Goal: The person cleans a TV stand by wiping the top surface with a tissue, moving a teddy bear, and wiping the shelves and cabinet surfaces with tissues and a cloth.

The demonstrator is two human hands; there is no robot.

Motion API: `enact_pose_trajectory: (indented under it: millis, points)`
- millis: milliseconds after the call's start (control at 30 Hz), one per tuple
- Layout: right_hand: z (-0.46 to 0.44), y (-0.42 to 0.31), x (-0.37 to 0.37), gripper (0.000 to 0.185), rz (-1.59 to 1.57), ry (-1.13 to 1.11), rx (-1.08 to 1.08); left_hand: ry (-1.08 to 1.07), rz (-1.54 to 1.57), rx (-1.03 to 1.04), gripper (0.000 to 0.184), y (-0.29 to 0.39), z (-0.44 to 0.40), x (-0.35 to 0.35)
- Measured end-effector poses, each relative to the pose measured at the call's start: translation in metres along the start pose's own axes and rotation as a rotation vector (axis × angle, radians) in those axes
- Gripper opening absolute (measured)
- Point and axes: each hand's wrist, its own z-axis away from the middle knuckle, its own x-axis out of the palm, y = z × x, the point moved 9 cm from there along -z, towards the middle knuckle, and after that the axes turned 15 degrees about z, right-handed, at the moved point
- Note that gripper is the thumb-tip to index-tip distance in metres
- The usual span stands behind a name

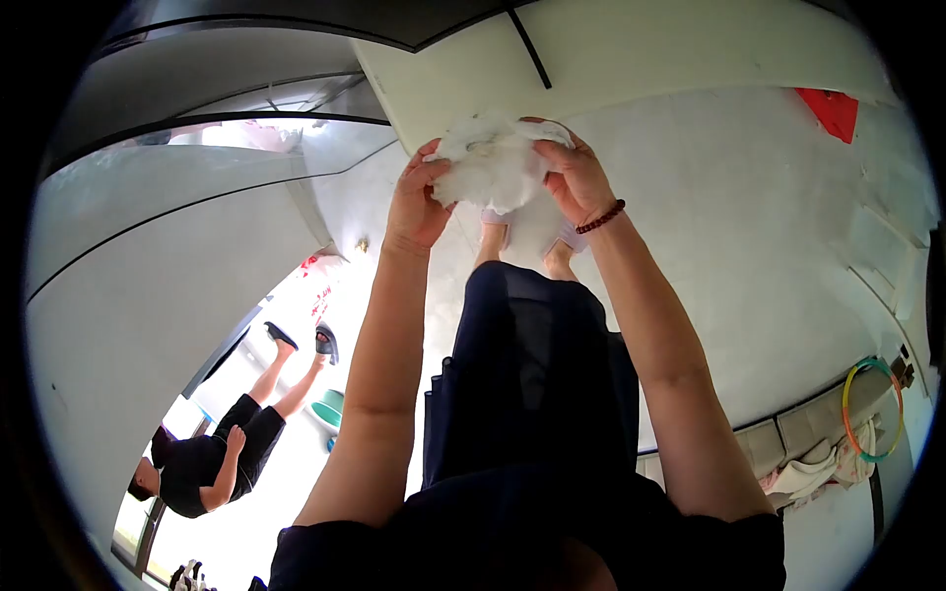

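Observation:
A white, fluffy wad of what looks like cotton stuffing (pixel 493 167) is stretched between my two hands, held out in front of me over the floor. My left hand (pixel 422 202) grips its left edge with bent fingers. Its right edge is pinched in my right hand (pixel 574 175), which has a dark red bead bracelet (pixel 601 217) at the wrist. The wad has ragged edges and a small greyish patch near its top. Below it, my feet in pale shoes show partly.
A person in dark clothes (pixel 202 473) sits at the left, near a green basin (pixel 328 407). A couch (pixel 769 448) with cloths on it stands at the right, beside a colourful hoop (pixel 849 409). A red piece (pixel 830 113) lies at the upper right. A large dark panel (pixel 236 69) borders the upper left.

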Motion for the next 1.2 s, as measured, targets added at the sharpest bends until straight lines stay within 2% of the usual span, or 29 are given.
enact_pose_trajectory:
  millis: [67, 133, 167, 200, 233, 300, 333, 400, 467, 567, 700, 733, 833, 867, 967, 1000, 1100, 1167, 1200]
  points:
    - [-0.014, -0.006, 0.008, 0.034, 0.048, -0.061, -0.061, -0.063, -0.042, 0.126, 0.032, 0.022, -0.016, -0.013]
    - [-0.029, -0.018, 0.011, 0.038, 0.107, -0.088, -0.134, -0.153, -0.262, 0.349, 0.03, 0.049, -0.021, 0.007]
    - [-0.038, -0.024, 0.004, 0.038, 0.176, -0.019, -0.209, -0.193, -0.369, 0.46, 0.029, 0.059, -0.022, 0.014]
    - [-0.041, -0.032, -0.002, 0.038, 0.245, 0.049, -0.283, -0.182, -0.741, 0.692, 0.026, 0.072, -0.018, 0.022]
    - [-0.041, -0.039, -0.006, 0.038, 0.314, 0.121, -0.355, -0.255, -1.071, 0.814, 0.024, 0.071, -0.019, 0.034]
    - [-0.035, -0.035, -0.025, 0.037, 0.423, 0.242, -0.276, -0.403, -1.734, 1.039, 0.022, 0.053, -0.022, 0.046]
    - [-0.028, -0.026, -0.036, 0.036, 0.447, 0.287, -0.217, -0.435, -1.978, 0.983, 0.022, 0.04, -0.026, 0.039]
    - [-0.018, -0.013, -0.05, 0.03, 0.552, 0.338, -0.17, -0.392, -1.809, 0.997, 0.02, 0.054, -0.036, 0.029]
    - [-0.013, -0.01, -0.041, 0.026, 0.692, 0.338, -0.35, -0.288, -1.624, 1.072, 0.018, 0.072, -0.041, 0.031]
    - [-0.015, -0.029, 0.005, 0.02, 1.067, 0.363, -0.625, -0.149, -1.66, 1.052, 0.019, 0.072, -0.062, 0.038]
    - [-0.053, -0.031, 0.065, 0.021, 1.505, 0.363, -0.857, -0.069, -1.808, 1.021, 0.03, 0.057, -0.101, 0.019]
    - [-0.061, -0.03, 0.072, 0.022, 1.59, 0.353, -0.908, -0.044, -1.822, 0.929, 0.033, 0.052, -0.101, 0.014]
    - [-0.072, -0.036, 0.071, 0.023, 1.633, 0.373, -0.983, -0.061, -1.803, 1.087, 0.034, 0.049, -0.081, 0.033]
    - [-0.066, -0.042, 0.06, 0.023, 1.564, 0.454, -0.99, -0.202, -1.818, 1.058, 0.042, 0.042, -0.087, 0.037]
    - [-0.041, -0.052, 0.023, 0.022, 1.373, 0.528, -0.799, -0.438, -2.043, 1.029, 0.053, -0.009, -0.119, 0.035]
    - [-0.032, -0.048, 0.015, 0.022, 1.374, 0.535, -0.781, -0.427, -2.122, 0.977, 0.062, -0.02, -0.128, 0.026]
    - [-0.013, -0.021, -0.017, 0.022, 1.374, 0.54, -0.702, -0.345, -2.179, 0.969, 0.062, -0.018, -0.156, 0.035]
    - [-0.004, 0.006, -0.033, 0.021, 1.356, 0.499, -0.621, -0.317, -2.127, 1.179, 0.06, -0.01, -0.176, 0.063]
    - [0.002, 0.018, -0.038, 0.021, 1.351, 0.501, -0.579, -0.284, -2.082, 1.109, 0.057, -0.007, -0.188, 0.077]
